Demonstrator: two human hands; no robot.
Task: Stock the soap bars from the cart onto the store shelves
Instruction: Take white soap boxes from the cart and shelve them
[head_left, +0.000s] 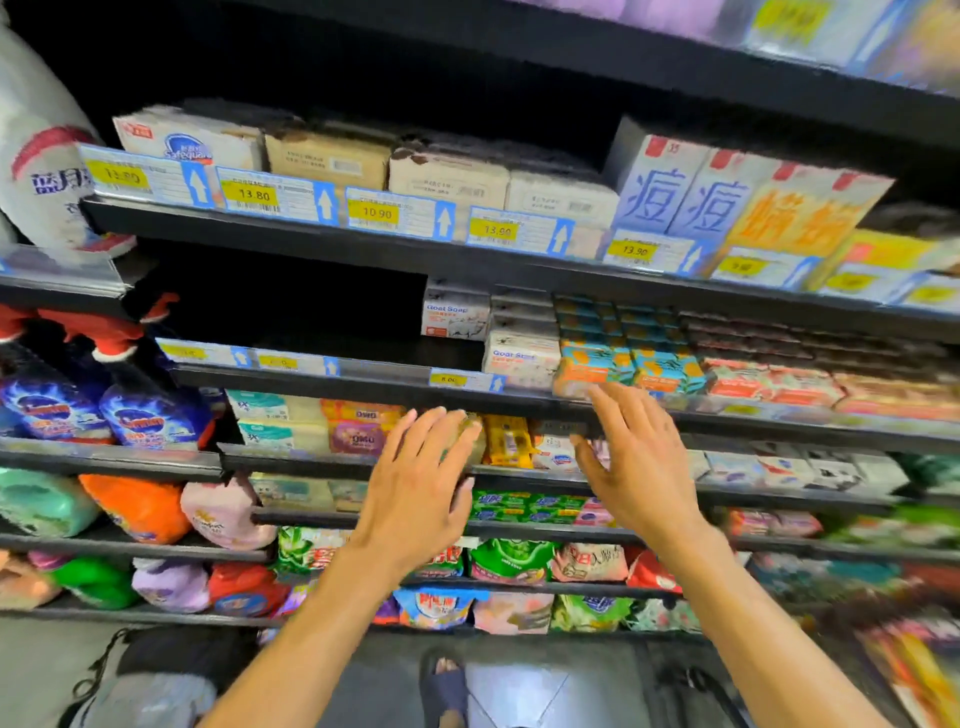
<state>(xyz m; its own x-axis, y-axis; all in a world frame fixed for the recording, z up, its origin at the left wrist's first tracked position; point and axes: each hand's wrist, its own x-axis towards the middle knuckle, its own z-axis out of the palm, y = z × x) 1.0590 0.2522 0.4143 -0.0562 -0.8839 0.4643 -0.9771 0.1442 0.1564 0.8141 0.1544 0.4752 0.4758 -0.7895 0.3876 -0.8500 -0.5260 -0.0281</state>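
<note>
Shelves (374, 387): middle shelf filled on right half, dark gap on left.
Soap bars (521, 358): stacked at front edge, right of gap.
Progress: likely midway; gap left to fill, cart out of view.
Left hand (415, 493): fingers straight; tan pack (470, 436) at fingertips, held or shelved unclear.
Right hand (639, 467): spread, empty, fingertips at orange box (592, 371).

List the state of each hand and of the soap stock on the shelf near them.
orange soap bars, stacked in rows
Goat Soap boxes, stacked, labels facing out
left hand, open, fingers straight
right hand, open, fingertips by the orange soap bars
spray bottles, upright
</note>
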